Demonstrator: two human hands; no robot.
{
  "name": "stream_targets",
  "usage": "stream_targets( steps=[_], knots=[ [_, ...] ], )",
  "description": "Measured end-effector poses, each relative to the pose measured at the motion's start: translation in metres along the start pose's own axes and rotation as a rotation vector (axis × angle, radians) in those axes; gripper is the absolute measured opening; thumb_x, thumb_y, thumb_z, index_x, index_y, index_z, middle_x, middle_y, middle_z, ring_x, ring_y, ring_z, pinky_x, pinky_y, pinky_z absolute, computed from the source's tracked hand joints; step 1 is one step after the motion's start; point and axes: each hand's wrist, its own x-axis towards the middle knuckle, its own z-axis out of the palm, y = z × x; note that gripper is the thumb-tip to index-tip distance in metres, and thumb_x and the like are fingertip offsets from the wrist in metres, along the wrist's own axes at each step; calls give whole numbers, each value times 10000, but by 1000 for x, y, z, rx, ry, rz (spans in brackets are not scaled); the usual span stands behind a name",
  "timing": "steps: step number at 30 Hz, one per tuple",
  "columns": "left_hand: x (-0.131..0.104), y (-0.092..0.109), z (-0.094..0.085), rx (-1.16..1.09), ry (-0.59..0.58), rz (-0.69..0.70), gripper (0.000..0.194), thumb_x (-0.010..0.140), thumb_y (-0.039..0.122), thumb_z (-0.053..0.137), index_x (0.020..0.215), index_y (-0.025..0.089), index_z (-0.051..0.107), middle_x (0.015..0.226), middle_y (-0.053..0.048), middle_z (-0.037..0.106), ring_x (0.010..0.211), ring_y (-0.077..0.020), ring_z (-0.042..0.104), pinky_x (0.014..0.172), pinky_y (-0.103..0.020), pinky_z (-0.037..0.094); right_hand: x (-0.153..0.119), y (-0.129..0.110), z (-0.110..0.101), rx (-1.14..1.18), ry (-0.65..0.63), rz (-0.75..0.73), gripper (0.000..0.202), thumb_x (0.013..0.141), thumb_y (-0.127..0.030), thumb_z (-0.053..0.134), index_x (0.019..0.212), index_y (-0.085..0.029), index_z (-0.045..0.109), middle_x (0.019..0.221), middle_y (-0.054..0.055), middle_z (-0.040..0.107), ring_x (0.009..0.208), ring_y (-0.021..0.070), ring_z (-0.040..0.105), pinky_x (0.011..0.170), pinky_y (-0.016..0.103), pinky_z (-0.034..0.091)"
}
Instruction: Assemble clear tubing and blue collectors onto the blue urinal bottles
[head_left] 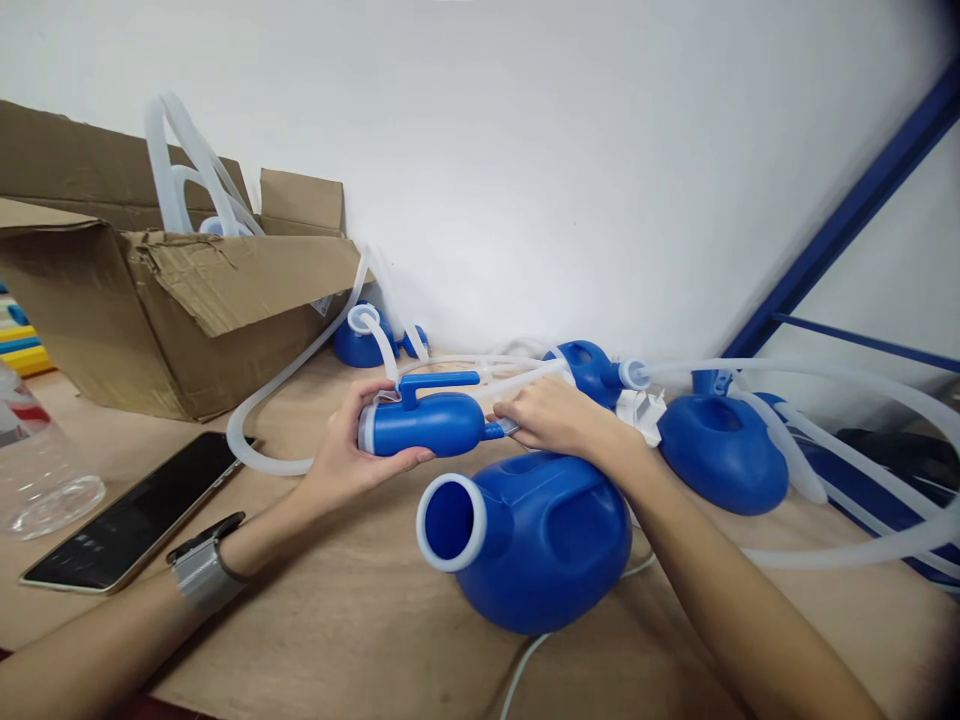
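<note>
My left hand is wrapped round a blue plastic urinal cup with a bar handle on top and a pale rim. The cup lies sideways, its narrow nozzle pointing right. At that nozzle my right hand pinches the end of a translucent tube. How far the tube sits on the nozzle I cannot tell. Just below my right hand, a big blue urinal bottle leans with its open white neck towards the left. Behind that hand is another blue bottle with a tube in its white cap.
A cardboard box holding tubes stands at left. Before it lie a phone and a clear plastic bottle. To the right are another blue bottle, a white plug, looping tubes and a blue metal frame.
</note>
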Motion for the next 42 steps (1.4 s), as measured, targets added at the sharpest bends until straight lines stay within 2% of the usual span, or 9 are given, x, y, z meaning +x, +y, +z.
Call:
stream_targets(
  steps=[10,15,22,25,28,31,36,39,42],
  knots=[
    [4,2,0,-2,-10,31,673,722,570,861,1226,242,558,1135,-61,686,998,-215,699,848,-349,596,0,6,7,69,42,-41,237,864,-125,583,1005,-159,772,816,92,730,708,203,592,628,309,218],
    [1,4,0,31,8,61,662,749,591,838,1233,245,550,1118,-56,684,982,-209,705,830,-334,599,1,7,8,93,52,-33,236,950,-192,566,1076,-159,763,885,108,745,774,216,627,649,306,240],
    [-10,4,7,142,125,246,671,838,588,762,1337,259,458,1170,-70,646,1035,-219,697,882,-364,602,4,-4,0,51,12,42,224,973,-233,544,964,-125,740,888,125,741,779,225,634,633,308,246],
    [-12,7,4,154,86,310,666,886,527,732,1406,276,399,1194,-82,626,1070,-216,687,904,-376,611,6,-9,-3,82,1,41,214,961,-226,547,964,-129,739,883,117,737,766,218,631,641,304,271],
    [-12,6,3,109,16,477,722,880,415,773,1457,295,355,1223,-102,621,1111,-222,677,951,-405,611,7,-14,-7,154,12,30,209,948,-234,555,919,-136,739,866,105,732,737,206,617,645,302,296],
    [-12,-1,12,86,17,631,749,841,332,827,1447,319,387,1223,-102,647,1123,-238,681,966,-434,609,6,-17,-10,192,-27,39,220,916,-185,545,835,-133,742,781,98,715,635,180,559,606,309,279],
    [-10,-6,23,137,56,681,706,818,333,847,1395,332,440,1232,-91,666,1098,-247,689,943,-447,616,6,-15,-5,198,-35,46,222,890,-162,548,843,-140,763,710,88,700,572,169,525,575,318,246],
    [-3,-1,18,117,7,654,719,821,344,845,1402,313,422,1206,-87,653,1079,-236,689,913,-414,621,7,-11,3,235,0,32,202,909,-189,566,849,-153,756,787,94,726,668,191,599,605,301,293],
    [2,2,11,104,9,558,734,834,353,833,1423,288,399,1198,-89,653,1074,-230,687,902,-395,612,7,-6,9,311,102,47,206,968,-277,581,977,-148,741,925,109,744,804,225,654,690,294,380]
  ],
)
